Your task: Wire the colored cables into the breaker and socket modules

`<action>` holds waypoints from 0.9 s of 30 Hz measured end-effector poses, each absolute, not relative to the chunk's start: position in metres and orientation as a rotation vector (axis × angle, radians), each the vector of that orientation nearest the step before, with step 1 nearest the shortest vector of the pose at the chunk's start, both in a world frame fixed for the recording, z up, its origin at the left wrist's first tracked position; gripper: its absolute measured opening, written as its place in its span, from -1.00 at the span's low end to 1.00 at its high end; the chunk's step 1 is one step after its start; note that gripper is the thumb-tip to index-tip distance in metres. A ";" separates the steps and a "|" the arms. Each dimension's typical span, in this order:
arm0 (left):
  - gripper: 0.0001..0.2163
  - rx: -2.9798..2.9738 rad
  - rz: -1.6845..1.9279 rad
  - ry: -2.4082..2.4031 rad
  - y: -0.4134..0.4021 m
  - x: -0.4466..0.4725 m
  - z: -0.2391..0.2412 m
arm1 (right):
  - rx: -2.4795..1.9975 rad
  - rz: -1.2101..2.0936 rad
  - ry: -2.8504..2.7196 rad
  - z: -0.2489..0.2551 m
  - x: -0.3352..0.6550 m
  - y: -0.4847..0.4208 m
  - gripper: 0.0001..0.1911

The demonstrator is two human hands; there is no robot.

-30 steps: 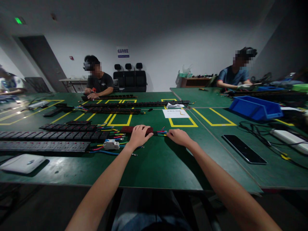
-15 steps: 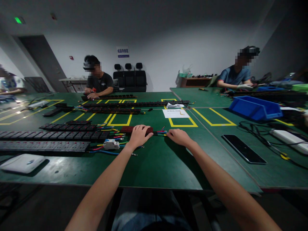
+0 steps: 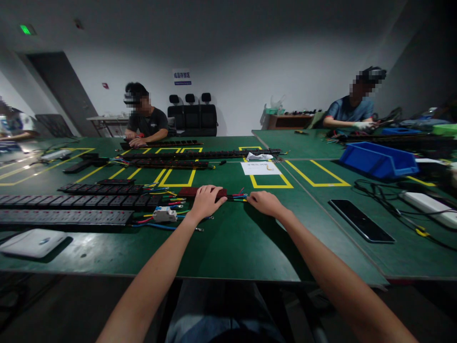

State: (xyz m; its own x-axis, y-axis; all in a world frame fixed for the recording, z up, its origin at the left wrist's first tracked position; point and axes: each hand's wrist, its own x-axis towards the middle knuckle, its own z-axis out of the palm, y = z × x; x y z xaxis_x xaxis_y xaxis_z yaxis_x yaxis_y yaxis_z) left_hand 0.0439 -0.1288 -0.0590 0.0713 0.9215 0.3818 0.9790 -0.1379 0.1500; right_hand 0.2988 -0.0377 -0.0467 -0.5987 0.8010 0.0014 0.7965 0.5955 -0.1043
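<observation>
My left hand (image 3: 205, 201) lies over a short dark red strip (image 3: 187, 192), its fingers curled across the top and holding it against the table. From the strip's right end runs a bundle of coloured wires (image 3: 235, 196). My right hand (image 3: 266, 203) is closed at the tip of the yellow-green wire, pinching it with thumb and fingers; the tip itself is hidden. Left of my left hand lie long black power strips (image 3: 67, 217) with loose wire ends. A white and grey circuit breaker (image 3: 165, 214) is among those wires.
A white box-shaped device (image 3: 34, 243) sits at the front left. To the right are a phone (image 3: 360, 220), black cables (image 3: 380, 205), a white power strip (image 3: 432, 209) and a blue bin (image 3: 378, 159). Beyond my hands lies a paper sheet (image 3: 255, 168). Co-workers sit across the table.
Both of my hands stay in place on the strip and the wire. The co-worker at the right has shifted slightly.
</observation>
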 end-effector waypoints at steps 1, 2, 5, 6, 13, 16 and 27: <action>-0.52 -2.186 -0.591 -1.959 -0.129 0.044 -0.059 | -1.384 0.146 -2.763 -0.047 0.299 -0.038 -0.56; -0.53 -2.185 -0.591 -1.958 -0.129 0.044 -0.058 | -1.385 0.147 -2.763 -0.047 0.299 -0.038 -0.55; -0.53 -2.184 -0.587 -1.955 -0.130 0.045 -0.058 | -1.389 0.151 -2.762 -0.046 0.299 -0.038 -0.56; -0.53 -2.185 -0.584 -1.956 -0.130 0.045 -0.057 | -1.387 0.153 -2.762 -0.045 0.299 -0.039 -0.56; -0.53 -2.190 -0.588 -1.953 -0.130 0.045 -0.057 | -1.378 0.159 -2.757 -0.044 0.299 -0.040 -0.57; -0.53 -2.187 -0.586 -1.956 -0.130 0.045 -0.057 | -1.374 0.152 -2.751 -0.045 0.299 -0.039 -0.57; -0.52 -2.182 -0.580 -1.956 -0.130 0.044 -0.058 | -1.388 0.139 -2.764 -0.046 0.298 -0.038 -0.55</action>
State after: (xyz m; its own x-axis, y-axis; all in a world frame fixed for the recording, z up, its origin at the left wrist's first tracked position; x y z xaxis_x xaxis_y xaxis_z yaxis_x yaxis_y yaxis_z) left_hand 0.0445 -0.1295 -0.0575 0.0727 0.9211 0.3825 0.9807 -0.1358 0.1408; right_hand 0.2982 -0.0377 -0.0464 -0.5975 0.8019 0.0006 0.7978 0.5945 -0.1003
